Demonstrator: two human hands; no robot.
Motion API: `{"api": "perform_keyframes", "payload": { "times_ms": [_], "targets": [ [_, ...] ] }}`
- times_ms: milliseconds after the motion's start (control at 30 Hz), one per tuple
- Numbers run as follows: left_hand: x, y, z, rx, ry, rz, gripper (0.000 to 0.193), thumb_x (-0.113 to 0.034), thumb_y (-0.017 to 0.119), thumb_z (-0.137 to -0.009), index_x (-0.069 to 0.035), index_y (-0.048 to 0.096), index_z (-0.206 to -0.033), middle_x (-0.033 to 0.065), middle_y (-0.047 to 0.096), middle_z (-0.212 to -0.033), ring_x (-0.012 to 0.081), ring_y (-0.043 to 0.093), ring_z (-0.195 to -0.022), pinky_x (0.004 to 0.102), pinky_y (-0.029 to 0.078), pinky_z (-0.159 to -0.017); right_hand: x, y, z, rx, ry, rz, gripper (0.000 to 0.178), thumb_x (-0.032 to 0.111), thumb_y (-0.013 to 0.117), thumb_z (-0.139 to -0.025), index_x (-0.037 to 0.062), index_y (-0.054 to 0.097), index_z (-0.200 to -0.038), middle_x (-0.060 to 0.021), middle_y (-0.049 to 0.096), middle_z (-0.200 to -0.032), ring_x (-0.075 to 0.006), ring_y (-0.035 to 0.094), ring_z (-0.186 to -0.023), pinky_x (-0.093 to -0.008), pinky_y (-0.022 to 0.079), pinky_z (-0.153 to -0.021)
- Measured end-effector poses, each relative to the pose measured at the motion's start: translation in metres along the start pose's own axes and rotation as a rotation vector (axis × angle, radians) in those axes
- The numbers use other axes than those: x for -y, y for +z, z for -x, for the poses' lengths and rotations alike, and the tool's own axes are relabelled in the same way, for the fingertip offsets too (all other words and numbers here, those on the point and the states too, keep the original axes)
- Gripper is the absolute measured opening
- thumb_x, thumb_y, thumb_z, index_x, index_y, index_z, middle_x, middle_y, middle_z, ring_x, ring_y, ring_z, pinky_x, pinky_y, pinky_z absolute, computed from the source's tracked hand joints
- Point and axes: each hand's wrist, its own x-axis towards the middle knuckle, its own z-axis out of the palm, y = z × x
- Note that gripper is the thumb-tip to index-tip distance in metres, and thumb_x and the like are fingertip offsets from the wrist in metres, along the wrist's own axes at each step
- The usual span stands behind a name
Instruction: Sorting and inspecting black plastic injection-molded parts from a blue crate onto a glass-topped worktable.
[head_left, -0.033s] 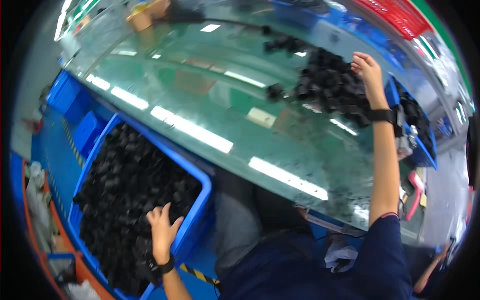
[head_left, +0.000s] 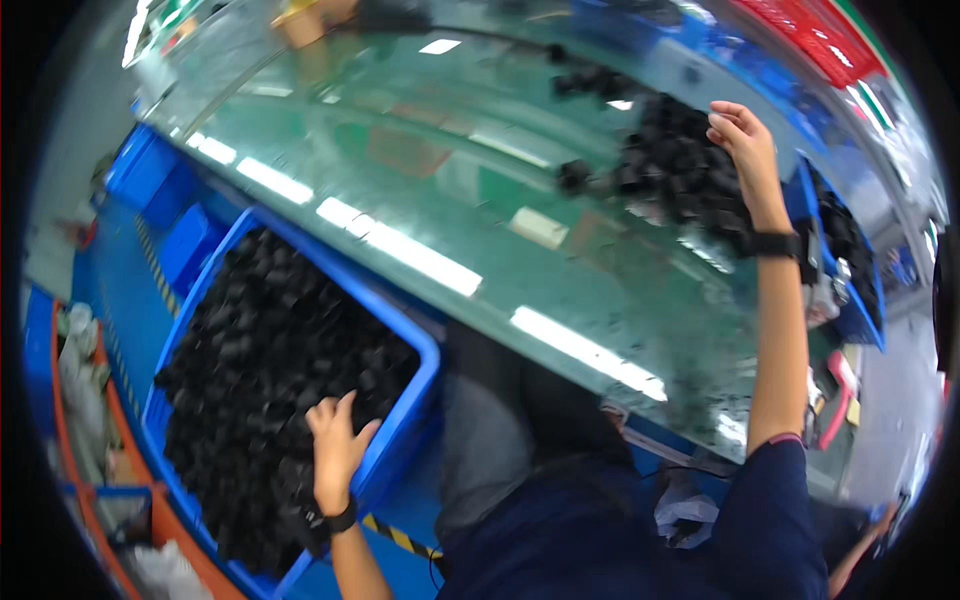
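Observation:
Over the near right corner of a deep blue crate (head_left: 428, 375), my left hand (head_left: 338, 450) is open with its fingers spread. Small black ring-like parts (head_left: 270, 350) fill that crate; no part shows in this hand. My right hand (head_left: 748, 150) is raised at the far right of the glass-topped table (head_left: 420, 190), by the right edge of a heap of similar black parts (head_left: 675, 165). Its fingers are curled in toward the thumb, and whatever they may hold is hidden. Dark bands circle both wrists.
Beyond my right forearm stands another blue bin (head_left: 850, 310) with black parts. A pink-handled tool (head_left: 838, 400) lies near the table's right end. Blue containers (head_left: 190, 245) and an orange-edged rack (head_left: 100, 440) are at left. A red basket (head_left: 810, 40) sits at the far right.
The whole scene has shifted slightly to the right in the picture. Both hands keep nearly the same places over the crate and by the heap.

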Motion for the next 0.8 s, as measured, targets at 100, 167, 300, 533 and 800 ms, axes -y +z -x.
{"api": "perform_keyframes", "payload": {
  "times_ms": [100,167,300,533,800],
  "targets": [
    [0.005,-0.002,0.003,0.023,-0.06,0.011,0.056,-0.023,0.073,-0.07,-0.006,0.053,-0.12,0.0163,0.049,-0.109,0.0344,0.039,-0.103,0.0393,0.037,-0.092,0.048,0.103,0.082,0.454,-0.05,-0.038,0.014,0.01,0.06,-0.083,0.0014,0.062,-0.094,-0.0001,0.061,-0.082,-0.0069,0.054,-0.073,-0.0208,0.044,-0.065],
    [0.008,0.003,-0.005,0.061,-0.079,0.086,0.058,-0.023,0.072,-0.071,-0.006,0.051,-0.122,0.017,0.049,-0.109,0.0343,0.041,-0.102,0.0392,0.038,-0.092,0.079,0.15,0.145,0.629,0.037,-0.111,0.014,0.008,0.059,-0.082,0.0004,0.061,-0.094,-0.0039,0.062,-0.08,-0.0099,0.057,-0.071,-0.0242,0.046,-0.065],
    [0.019,-0.012,-0.01,-0.113,-0.12,0.033,0.048,-0.016,0.071,-0.071,-0.002,0.051,-0.113,0.0175,0.05,-0.103,0.0349,0.046,-0.1,0.0406,0.041,-0.087,0.1,0.234,0.227,0.96,-0.221,-0.008,0.024,0.013,0.063,-0.081,0.0028,0.059,-0.102,-0.0116,0.06,-0.087,-0.0259,0.062,-0.078,-0.0341,0.05,-0.072],
    [0.03,-0.033,-0.012,-0.297,-0.219,0.028,0.057,-0.007,0.075,-0.064,-0.002,0.05,-0.114,0.0148,0.041,-0.112,0.0345,0.042,-0.104,0.0413,0.041,-0.09,0.023,0.366,0.258,1.286,-0.231,0.217,0.066,0.023,0.071,-0.074,0.0127,0.041,-0.132,-0.0177,0.048,-0.12,-0.036,0.049,-0.11,-0.0453,0.043,-0.091],
    [0.026,-0.07,0.012,-0.193,-0.261,0.344,0.052,-0.012,0.071,-0.069,-0.005,0.053,-0.117,0.0104,0.046,-0.11,0.0217,0.053,-0.084,0.0319,0.047,-0.075,0.012,0.424,0.287,1.593,-0.235,0.957,0.119,0.048,0.084,-0.051,0.0299,0.012,-0.144,-0.0206,0.023,-0.142,-0.0451,0.044,-0.117,-0.055,0.042,-0.09]
  ]
}}
